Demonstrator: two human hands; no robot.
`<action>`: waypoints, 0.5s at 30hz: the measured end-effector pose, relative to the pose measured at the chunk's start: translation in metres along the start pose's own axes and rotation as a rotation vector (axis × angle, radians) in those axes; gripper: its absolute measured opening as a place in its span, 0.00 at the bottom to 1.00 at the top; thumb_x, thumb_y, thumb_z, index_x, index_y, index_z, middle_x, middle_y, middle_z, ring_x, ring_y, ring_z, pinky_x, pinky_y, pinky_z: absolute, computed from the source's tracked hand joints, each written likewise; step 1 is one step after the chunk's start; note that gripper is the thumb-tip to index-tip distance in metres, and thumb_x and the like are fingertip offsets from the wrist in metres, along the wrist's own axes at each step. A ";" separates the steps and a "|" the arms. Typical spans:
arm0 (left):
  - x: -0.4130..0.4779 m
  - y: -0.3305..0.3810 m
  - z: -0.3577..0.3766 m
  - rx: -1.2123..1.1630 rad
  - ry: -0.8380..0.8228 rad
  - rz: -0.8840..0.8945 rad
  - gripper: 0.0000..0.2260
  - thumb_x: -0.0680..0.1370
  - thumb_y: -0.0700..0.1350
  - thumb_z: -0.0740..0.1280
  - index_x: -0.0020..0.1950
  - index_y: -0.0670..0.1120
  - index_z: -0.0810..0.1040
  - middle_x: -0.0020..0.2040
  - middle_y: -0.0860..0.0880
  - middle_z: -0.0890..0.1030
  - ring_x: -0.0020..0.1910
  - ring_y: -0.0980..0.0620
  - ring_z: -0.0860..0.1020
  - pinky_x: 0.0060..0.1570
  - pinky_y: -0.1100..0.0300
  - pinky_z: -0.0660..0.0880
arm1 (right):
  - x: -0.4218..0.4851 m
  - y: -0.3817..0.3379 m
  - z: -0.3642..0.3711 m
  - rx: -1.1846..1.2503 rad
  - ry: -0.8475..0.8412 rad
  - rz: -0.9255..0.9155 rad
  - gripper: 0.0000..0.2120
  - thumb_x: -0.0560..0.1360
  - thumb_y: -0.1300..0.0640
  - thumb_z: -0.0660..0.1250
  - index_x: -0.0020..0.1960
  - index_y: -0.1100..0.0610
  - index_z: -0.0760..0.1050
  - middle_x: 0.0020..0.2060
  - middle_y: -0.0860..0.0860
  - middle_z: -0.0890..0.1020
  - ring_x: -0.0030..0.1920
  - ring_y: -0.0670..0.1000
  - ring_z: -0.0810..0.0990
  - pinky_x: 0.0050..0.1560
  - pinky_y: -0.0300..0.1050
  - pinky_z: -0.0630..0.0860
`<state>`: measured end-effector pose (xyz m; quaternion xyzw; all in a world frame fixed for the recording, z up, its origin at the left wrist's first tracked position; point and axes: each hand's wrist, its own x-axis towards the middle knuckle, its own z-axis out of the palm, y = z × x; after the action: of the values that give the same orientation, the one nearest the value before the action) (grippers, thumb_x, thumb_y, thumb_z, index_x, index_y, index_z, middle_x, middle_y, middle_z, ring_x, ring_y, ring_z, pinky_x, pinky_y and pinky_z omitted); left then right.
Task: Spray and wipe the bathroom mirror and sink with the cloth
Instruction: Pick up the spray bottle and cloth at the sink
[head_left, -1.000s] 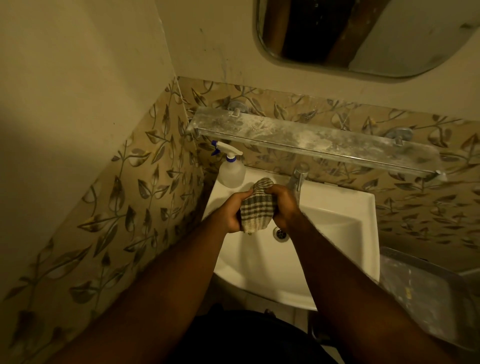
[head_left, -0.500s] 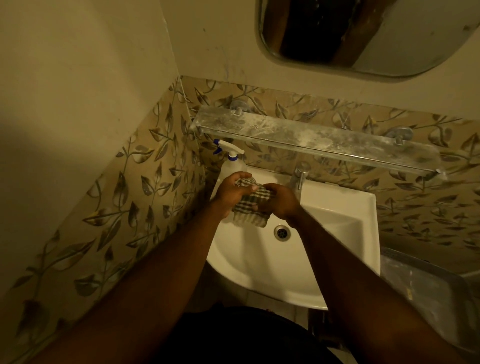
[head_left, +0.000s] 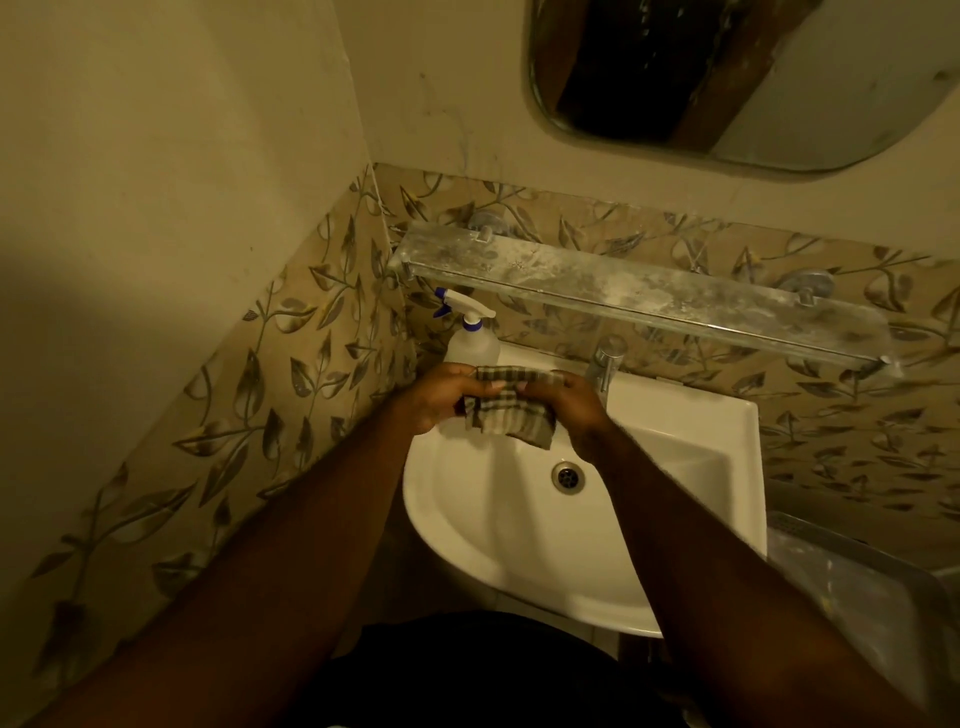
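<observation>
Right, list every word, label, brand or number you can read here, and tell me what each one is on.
None: no readable text anywhere in this view.
Spray bottle: no label, print or brand shows on its visible side.
Cloth, held in the left hand and right hand: a check pattern only, no tag.
Sink, tap, glass shelf, mirror: no marks legible.
</observation>
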<state>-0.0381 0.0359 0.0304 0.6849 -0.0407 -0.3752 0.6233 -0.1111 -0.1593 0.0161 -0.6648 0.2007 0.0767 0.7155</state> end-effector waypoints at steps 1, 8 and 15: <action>-0.002 0.002 0.002 -0.121 -0.023 -0.030 0.11 0.76 0.41 0.71 0.58 0.41 0.81 0.52 0.43 0.85 0.52 0.44 0.83 0.55 0.49 0.80 | -0.001 -0.001 0.001 0.201 -0.075 0.067 0.24 0.68 0.53 0.79 0.61 0.63 0.81 0.55 0.60 0.86 0.56 0.63 0.84 0.61 0.61 0.80; 0.002 0.003 0.024 -0.468 0.003 -0.015 0.12 0.79 0.42 0.66 0.62 0.43 0.79 0.53 0.45 0.85 0.50 0.48 0.83 0.46 0.54 0.82 | -0.011 -0.003 0.028 0.958 -0.068 0.175 0.18 0.77 0.63 0.69 0.65 0.67 0.76 0.56 0.62 0.83 0.51 0.56 0.85 0.56 0.47 0.82; 0.005 -0.016 0.030 -0.661 0.099 0.015 0.16 0.79 0.39 0.67 0.67 0.43 0.75 0.58 0.42 0.83 0.54 0.45 0.83 0.45 0.53 0.82 | -0.009 -0.006 0.055 1.075 0.086 0.265 0.14 0.79 0.62 0.68 0.63 0.64 0.78 0.56 0.60 0.84 0.55 0.56 0.84 0.60 0.47 0.81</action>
<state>-0.0576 0.0122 0.0156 0.4628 0.1085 -0.3300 0.8156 -0.1065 -0.1042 0.0269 -0.1777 0.3225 0.0254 0.9294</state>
